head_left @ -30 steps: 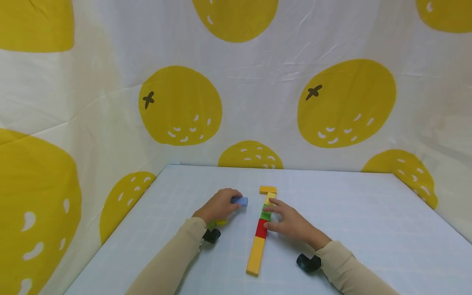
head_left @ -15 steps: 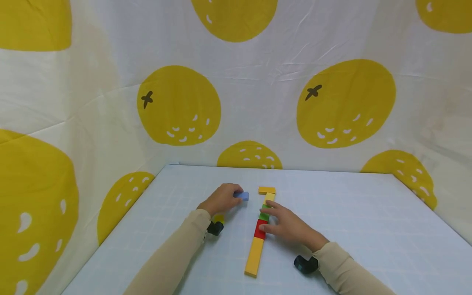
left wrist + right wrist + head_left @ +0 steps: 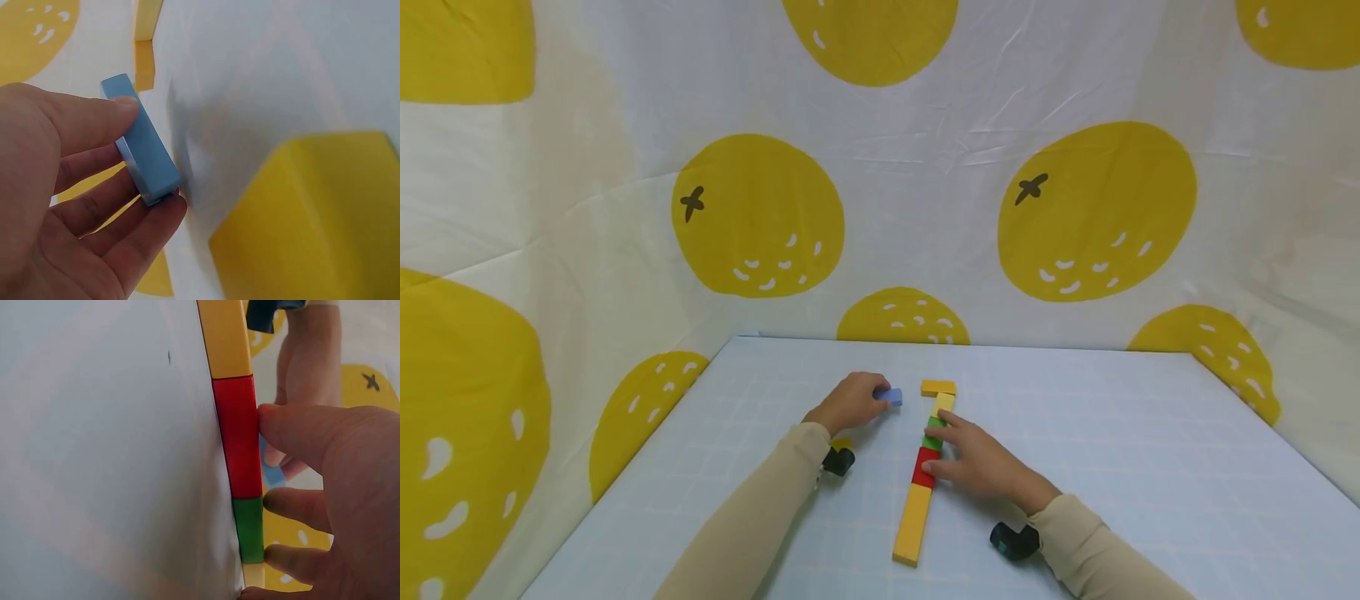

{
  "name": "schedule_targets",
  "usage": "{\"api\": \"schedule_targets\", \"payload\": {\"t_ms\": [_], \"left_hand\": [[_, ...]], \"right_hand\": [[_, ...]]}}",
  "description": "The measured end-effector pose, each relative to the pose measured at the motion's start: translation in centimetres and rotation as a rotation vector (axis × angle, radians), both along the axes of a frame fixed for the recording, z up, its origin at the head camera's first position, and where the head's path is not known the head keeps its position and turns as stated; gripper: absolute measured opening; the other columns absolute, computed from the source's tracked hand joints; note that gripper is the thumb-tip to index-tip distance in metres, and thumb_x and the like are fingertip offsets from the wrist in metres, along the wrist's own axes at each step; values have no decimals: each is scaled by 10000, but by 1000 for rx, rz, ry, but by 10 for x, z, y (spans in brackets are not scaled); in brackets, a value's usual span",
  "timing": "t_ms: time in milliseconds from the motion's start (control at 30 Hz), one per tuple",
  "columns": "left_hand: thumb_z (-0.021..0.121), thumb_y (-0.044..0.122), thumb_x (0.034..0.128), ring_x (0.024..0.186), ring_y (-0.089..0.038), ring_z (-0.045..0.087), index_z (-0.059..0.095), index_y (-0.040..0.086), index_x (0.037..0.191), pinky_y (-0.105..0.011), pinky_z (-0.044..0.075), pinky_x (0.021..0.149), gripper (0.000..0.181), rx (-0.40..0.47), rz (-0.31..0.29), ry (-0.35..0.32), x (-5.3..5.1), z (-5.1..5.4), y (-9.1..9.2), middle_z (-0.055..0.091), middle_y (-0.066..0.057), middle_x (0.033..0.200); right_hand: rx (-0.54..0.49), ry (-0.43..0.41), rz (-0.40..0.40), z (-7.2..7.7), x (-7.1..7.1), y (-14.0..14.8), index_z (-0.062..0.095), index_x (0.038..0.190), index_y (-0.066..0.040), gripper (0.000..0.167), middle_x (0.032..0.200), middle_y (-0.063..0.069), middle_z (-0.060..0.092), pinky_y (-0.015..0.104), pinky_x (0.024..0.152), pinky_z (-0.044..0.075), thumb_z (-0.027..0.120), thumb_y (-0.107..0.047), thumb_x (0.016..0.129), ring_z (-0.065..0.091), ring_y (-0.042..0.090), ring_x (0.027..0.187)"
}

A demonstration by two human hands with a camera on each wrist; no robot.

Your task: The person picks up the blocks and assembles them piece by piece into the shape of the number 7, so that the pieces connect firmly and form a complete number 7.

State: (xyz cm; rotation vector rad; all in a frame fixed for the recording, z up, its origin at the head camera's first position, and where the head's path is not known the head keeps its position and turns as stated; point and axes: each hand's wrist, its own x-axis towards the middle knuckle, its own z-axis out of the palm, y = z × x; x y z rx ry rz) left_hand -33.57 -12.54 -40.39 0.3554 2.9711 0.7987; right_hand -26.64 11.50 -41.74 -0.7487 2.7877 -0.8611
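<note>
My left hand (image 3: 847, 402) pinches a small blue block (image 3: 147, 153) between thumb and fingertips, held left of a row of blocks. My right hand (image 3: 981, 461) lies along the row with spread fingers. In the right wrist view its thumb touches the red block (image 3: 239, 437), and two fingertips reach the green block (image 3: 249, 531). Another finger is at the pale yellow block (image 3: 943, 403), beyond the green one. A long orange block (image 3: 912, 525) forms the near end. At the far end an orange block (image 3: 937, 387) lies crosswise.
A yellow block (image 3: 325, 219) stands close to my left wrist, mostly hidden by it in the head view. The white table (image 3: 1112, 433) meets a curtain (image 3: 917, 208) printed with yellow fruit at its back edge.
My left hand has moved a little farther away and slightly right with the blue block. My right hand has shifted slightly left over the row. The head view has turned slightly.
</note>
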Motion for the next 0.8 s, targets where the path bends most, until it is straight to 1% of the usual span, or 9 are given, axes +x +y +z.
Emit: {"api": "schedule_targets", "payload": {"t_ms": [200,400,533,633,800], "left_hand": [[723,257,939,977,-203,561,687,109,1204,-408,492,993,306,-9,4,-11,-3,3,-2,656,-5,1095],[724,236,934,969,-204,566,695,95,1179,-412,487,995,284,-36,-20,12,-10,4,-4,665,-12,1082],[721,232,937,972,-201,567,698,97,1171,-401,488,994,272,-74,-22,20,-15,3,-2,664,-11,1078],[717,234,939,984,-205,566,696,96,1172,-410,483,1004,272,-93,-20,14,-19,5,2,664,-19,1088],[702,213,944,991,-204,573,703,89,1176,-410,483,1005,263,-83,-14,2,-21,9,7,672,-26,1097]], "right_hand": [[17,4,-6,-1,-1,0,613,1394,-174,614,1576,106,367,543,1030,450,768,-448,867,357,361,1420],[12,-5,3,-1,0,1,609,1399,-174,623,1582,107,354,560,1040,434,758,-467,870,345,369,1424],[21,-5,2,-2,-1,1,603,1404,-187,624,1585,97,348,555,1043,435,752,-478,872,342,358,1426],[18,-3,1,-2,-1,1,604,1402,-185,624,1582,95,351,552,1034,445,753,-477,870,345,352,1421],[17,20,18,-3,-1,1,610,1394,-170,607,1571,114,364,552,1035,444,750,-458,879,355,357,1414]]}}
